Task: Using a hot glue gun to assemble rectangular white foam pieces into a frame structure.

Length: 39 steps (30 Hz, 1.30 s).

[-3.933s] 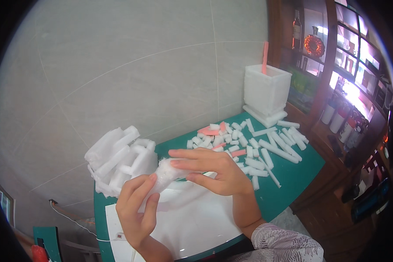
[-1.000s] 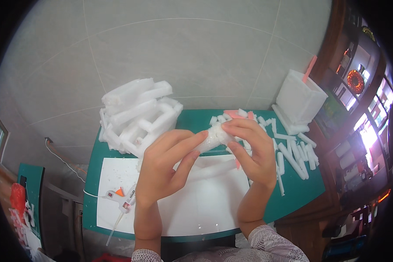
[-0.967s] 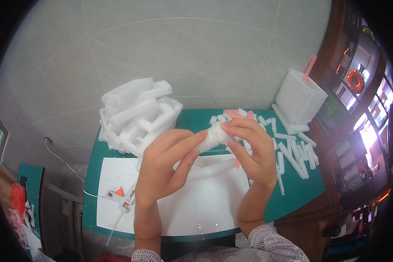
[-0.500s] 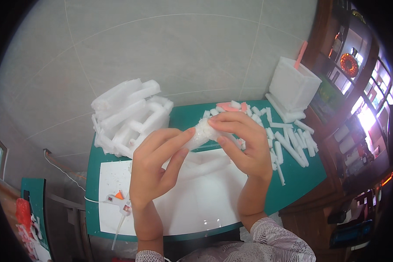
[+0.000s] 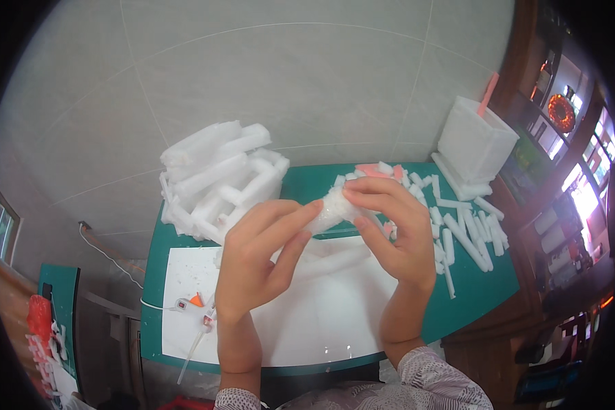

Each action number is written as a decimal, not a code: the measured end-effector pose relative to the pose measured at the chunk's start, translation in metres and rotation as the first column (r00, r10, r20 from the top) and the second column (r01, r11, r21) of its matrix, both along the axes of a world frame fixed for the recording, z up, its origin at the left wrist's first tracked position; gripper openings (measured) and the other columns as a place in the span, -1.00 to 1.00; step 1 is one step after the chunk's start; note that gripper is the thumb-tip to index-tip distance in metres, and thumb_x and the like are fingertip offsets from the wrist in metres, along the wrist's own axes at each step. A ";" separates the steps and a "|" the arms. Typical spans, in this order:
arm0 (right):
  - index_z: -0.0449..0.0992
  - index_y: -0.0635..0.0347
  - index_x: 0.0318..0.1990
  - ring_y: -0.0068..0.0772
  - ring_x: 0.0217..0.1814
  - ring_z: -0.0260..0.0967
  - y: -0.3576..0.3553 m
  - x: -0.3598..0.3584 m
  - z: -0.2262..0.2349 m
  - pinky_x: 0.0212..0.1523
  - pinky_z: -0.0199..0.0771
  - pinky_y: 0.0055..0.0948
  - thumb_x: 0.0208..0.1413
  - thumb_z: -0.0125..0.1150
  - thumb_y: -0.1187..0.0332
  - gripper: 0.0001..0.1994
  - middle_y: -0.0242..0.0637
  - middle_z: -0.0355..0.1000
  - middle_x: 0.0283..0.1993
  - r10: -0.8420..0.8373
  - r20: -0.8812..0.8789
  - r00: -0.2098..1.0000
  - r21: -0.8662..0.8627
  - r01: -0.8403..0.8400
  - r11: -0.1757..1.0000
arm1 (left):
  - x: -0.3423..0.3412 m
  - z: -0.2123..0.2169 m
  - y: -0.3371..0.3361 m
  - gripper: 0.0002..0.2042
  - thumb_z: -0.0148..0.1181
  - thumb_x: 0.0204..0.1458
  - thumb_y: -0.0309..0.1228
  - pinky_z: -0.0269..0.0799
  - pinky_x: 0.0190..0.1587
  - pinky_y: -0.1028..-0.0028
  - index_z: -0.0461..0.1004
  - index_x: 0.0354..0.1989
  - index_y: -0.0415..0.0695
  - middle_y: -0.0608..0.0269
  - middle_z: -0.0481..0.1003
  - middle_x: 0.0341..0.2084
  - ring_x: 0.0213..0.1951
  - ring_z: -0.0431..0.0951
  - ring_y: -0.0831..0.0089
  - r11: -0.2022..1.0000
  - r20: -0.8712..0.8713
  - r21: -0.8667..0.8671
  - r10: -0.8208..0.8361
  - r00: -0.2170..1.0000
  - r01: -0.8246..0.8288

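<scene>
A white foam piece is held up over the far part of the white sheet on the green worktop, between the two hands. The left hand grips its left side with thumb and fingers; the right hand has curled fingers on its right side. A glue gun lies on the sheet's left part, a foam structure beyond its far left corner, loose foam sticks to its right.

Held foam piece white; tabletop green; sheet white; sleeve pale, dark-patterned; wall grey, pale-lined.
</scene>
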State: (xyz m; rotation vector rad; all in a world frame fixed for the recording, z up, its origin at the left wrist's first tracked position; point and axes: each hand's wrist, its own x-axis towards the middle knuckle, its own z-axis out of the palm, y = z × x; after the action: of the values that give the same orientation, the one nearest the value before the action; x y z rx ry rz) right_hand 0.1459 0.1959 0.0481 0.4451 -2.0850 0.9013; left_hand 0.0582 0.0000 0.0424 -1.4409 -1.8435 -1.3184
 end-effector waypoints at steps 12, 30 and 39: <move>0.55 0.33 -0.09 -0.20 -0.06 0.46 0.002 0.001 0.002 -0.04 0.43 -0.42 -0.04 0.17 0.61 -0.71 -0.11 0.48 -0.06 -0.023 0.037 0.999 0.012 0.023 1.000 | 0.000 0.001 0.001 -0.67 0.18 -0.08 -0.68 0.45 -0.27 0.45 0.55 -0.07 -0.23 0.06 0.54 -0.28 -0.29 0.54 0.23 0.999 -0.001 -0.048 0.017 1.000 -0.017; 0.57 0.33 -0.13 -0.28 -0.08 0.46 0.004 0.000 -0.002 -0.06 0.43 -0.46 -0.10 0.24 0.66 -0.70 -0.15 0.50 -0.09 0.015 0.057 0.998 -0.039 -0.013 0.999 | 0.000 0.000 -0.003 -0.64 0.19 -0.12 -0.66 0.43 -0.32 0.43 0.57 -0.08 -0.18 0.09 0.54 -0.31 -0.33 0.52 0.24 0.999 -0.025 -0.038 0.010 1.000 -0.011; 0.58 0.34 -0.14 -0.25 -0.06 0.47 0.002 -0.002 -0.005 -0.04 0.44 -0.42 -0.12 0.29 0.65 -0.70 -0.13 0.51 -0.08 0.046 0.054 0.997 -0.080 -0.041 0.996 | -0.001 0.001 -0.008 -0.67 0.23 -0.13 -0.63 0.44 -0.30 0.43 0.59 -0.11 -0.18 0.11 0.56 -0.30 -0.33 0.53 0.24 0.999 0.014 -0.033 -0.005 1.000 0.005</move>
State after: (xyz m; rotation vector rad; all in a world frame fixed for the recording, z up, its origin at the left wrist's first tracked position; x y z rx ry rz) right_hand 0.1442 0.1978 0.0428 0.4290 -2.0891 1.0290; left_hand 0.0569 -0.0076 0.0432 -1.4575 -1.8801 -1.3088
